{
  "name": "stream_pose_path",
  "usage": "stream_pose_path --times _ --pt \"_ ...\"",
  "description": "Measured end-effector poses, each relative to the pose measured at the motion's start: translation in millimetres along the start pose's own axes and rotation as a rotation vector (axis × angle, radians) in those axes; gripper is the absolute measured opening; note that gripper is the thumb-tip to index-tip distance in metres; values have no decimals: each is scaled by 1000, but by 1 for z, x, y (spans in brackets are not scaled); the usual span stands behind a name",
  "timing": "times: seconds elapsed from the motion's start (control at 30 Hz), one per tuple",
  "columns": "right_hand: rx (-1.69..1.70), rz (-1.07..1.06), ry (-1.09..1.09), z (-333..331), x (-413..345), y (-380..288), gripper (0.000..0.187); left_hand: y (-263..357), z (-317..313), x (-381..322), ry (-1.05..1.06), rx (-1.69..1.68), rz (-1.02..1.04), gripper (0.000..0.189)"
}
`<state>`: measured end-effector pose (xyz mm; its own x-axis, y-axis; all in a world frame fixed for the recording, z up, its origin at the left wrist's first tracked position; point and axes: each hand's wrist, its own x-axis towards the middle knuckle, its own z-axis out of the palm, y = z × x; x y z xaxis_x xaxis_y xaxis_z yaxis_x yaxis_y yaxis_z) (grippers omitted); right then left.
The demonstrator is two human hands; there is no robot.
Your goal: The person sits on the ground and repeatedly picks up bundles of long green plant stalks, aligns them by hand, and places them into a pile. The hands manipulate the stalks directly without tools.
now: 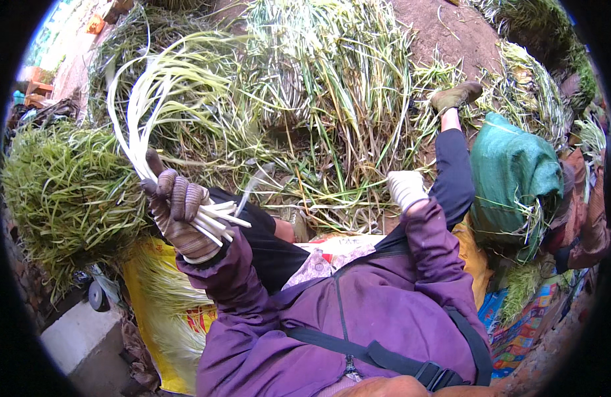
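Observation:
My left hand (179, 213), in a soiled striped knit glove, grips a bunch of long leafy stalks (141, 119) like garlic chives. Their white cut-looking ends (218, 221) stick out below my fist over my sleeve. The pale green leaves arch up and over to the right. My right hand (407, 188), in a whiter knit glove, is curled above my thigh. Its fingertips face away, so I cannot tell whether it holds anything. A thin green leaf (355, 186) runs close to it. Before me lies a broad heap of similar stalks (330, 89), some of them yellowed.
A thick leafy pile (72, 193) stands at my left. Beside me, a yellow printed sack (141, 297) bears more stalks, near a pale block (84, 337). At right are green woven material (509, 173), another person's sleeve (585, 213) and a colourful printed sack (523, 337). Bare soil (449, 39) shows beyond.

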<state>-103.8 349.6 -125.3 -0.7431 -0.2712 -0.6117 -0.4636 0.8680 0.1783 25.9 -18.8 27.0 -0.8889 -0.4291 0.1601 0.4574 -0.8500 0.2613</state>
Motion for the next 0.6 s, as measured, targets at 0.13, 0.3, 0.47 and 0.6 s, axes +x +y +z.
stream_pose_path --times 0.13,0.3,0.47,0.6 --pt "552 -150 287 -15 19 4 18 -14 -12 1 321 329 54 46" --pt "1494 -1029 -2 -68 -8 -86 81 -61 -33 -3 420 538 -79 45" --pt "1239 -1192 -159 -37 -24 -137 39 -72 -42 -5 530 541 -122 45" --pt "1081 -720 -395 34 -29 -71 26 -57 -45 1 428 428 8 45"
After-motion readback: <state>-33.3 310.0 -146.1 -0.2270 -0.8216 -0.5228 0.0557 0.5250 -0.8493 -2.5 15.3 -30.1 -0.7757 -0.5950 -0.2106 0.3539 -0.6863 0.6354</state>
